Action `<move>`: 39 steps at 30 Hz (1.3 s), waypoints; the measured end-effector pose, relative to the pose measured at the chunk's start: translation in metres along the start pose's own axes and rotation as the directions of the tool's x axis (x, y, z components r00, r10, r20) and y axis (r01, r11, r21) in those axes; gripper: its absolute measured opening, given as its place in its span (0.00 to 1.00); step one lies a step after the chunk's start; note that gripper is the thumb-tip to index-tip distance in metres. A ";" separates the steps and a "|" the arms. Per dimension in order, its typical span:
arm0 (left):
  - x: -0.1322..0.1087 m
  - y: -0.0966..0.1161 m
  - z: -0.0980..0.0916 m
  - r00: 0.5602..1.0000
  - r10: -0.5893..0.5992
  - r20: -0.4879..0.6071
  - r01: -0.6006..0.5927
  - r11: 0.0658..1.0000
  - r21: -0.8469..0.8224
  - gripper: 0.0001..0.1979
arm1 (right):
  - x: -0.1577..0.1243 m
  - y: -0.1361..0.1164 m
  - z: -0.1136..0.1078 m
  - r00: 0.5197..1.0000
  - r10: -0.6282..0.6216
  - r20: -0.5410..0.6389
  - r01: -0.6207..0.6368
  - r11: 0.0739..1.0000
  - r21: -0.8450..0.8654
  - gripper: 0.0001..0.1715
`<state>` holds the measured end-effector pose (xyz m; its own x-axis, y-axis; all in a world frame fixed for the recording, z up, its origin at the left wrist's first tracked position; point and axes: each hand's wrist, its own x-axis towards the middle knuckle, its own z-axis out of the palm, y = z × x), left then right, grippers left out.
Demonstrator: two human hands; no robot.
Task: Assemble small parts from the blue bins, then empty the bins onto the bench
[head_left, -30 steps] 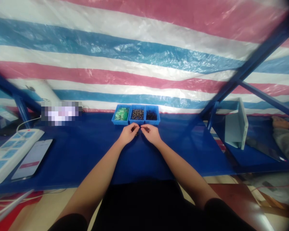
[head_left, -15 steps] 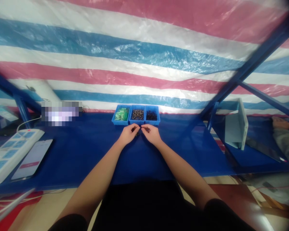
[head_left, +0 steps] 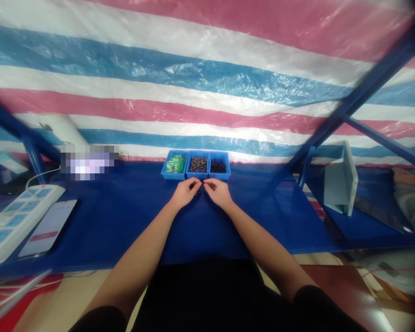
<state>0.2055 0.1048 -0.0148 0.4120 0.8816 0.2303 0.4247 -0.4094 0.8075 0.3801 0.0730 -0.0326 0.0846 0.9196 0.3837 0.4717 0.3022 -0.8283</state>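
Note:
My left hand (head_left: 186, 192) and my right hand (head_left: 219, 192) meet fingertip to fingertip just in front of three small blue bins. Both are closed in a pinch, and whatever lies between the fingertips is too small to name. A small dark and brass-coloured piece (head_left: 197, 193) shows under the left fingers; I cannot tell if it is held or on the table. The left bin (head_left: 174, 176) contains green pieces (head_left: 175, 163). Small brass and dark parts (head_left: 198, 163) fill the middle bin (head_left: 197, 175), and black parts (head_left: 218, 166) lie in the right bin (head_left: 220, 176).
On the left of the blue table (head_left: 124, 221) are a white power strip (head_left: 19, 221) and a phone (head_left: 48, 229). A blue metal frame (head_left: 332, 121) and a pale upright panel (head_left: 340, 180) stand at the right. Beyond them rests another person's hand (head_left: 404, 176). Striped sheeting (head_left: 207, 101) hangs behind.
The whole view has shifted very slightly to the right. Both hands keep almost the same pose, fingertips close together in front of the bins.

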 end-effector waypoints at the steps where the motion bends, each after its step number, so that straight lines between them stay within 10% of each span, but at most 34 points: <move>1: 0.000 0.000 0.000 1.000 -0.006 0.000 0.006 1.000 0.013 0.17 | 0.000 0.000 0.000 1.000 -0.003 -0.001 0.003 1.000 0.003 0.12; 31: 0.000 -0.002 0.001 1.000 0.004 0.012 -0.004 1.000 -0.017 0.15 | 0.000 0.000 0.001 1.000 0.018 0.000 -0.018 1.000 0.020 0.11; 39: 0.001 -0.002 0.001 1.000 -0.021 0.010 0.021 1.000 0.002 0.16 | 0.008 0.004 -0.003 0.962 0.264 -0.062 -0.237 0.928 0.287 0.17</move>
<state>0.2058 0.1058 -0.0171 0.4106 0.8878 0.2076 0.4351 -0.3909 0.8111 0.3858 0.0812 -0.0315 0.2604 0.9494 0.1754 0.1662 0.1349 -0.9768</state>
